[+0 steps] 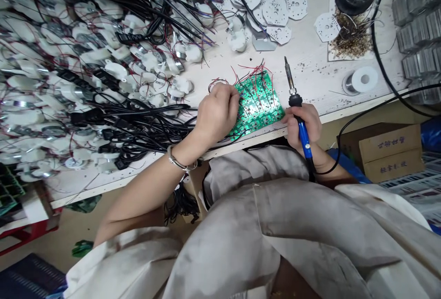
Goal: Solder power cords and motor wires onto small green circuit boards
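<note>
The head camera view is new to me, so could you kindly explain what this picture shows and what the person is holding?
This picture comes from a camera worn on a person's head, looking down at their bare hands. The left hand rests on a green circuit board with many red and black wires sticking up from it. The right hand holds a blue-handled soldering iron. On the white workbench lie many small white motors, black cables and a spool of solder wire.
</note>
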A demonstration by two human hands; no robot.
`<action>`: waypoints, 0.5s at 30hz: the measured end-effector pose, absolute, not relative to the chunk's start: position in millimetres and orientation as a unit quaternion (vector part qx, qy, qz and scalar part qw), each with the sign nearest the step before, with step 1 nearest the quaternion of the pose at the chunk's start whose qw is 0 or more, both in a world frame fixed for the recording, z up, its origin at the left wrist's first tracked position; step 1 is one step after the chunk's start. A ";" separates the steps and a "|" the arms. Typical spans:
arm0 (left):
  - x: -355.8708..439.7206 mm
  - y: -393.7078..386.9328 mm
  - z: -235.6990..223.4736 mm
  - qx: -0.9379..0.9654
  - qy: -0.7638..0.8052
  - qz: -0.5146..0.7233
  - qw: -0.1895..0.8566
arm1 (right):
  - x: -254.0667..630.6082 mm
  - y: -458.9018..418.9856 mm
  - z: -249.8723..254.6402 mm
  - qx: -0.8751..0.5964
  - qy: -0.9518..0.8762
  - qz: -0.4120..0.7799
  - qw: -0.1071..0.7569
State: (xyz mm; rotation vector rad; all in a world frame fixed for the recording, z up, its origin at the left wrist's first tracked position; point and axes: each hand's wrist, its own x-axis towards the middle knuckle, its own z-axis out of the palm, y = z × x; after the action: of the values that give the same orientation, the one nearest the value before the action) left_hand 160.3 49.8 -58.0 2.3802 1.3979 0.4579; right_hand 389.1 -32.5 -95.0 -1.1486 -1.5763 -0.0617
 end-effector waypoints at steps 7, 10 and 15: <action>151.5 69.0 -35.2 0.816 0.520 0.163 0.196 | 391.0 -40.5 -79.8 -0.493 -0.641 0.069 0.584; 138.0 69.1 -29.9 0.817 0.524 0.168 0.173 | 390.0 -45.5 -73.2 -0.482 -0.658 0.098 0.570; 136.7 60.4 -39.7 0.837 0.487 0.153 0.198 | 383.8 -44.4 -69.6 -0.454 -0.680 0.147 0.557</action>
State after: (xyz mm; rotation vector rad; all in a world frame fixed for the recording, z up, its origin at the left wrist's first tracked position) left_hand 136.7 60.4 -39.7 2.3414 1.3618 0.4291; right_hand 383.8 -44.4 -69.6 -1.0726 -1.6047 0.3460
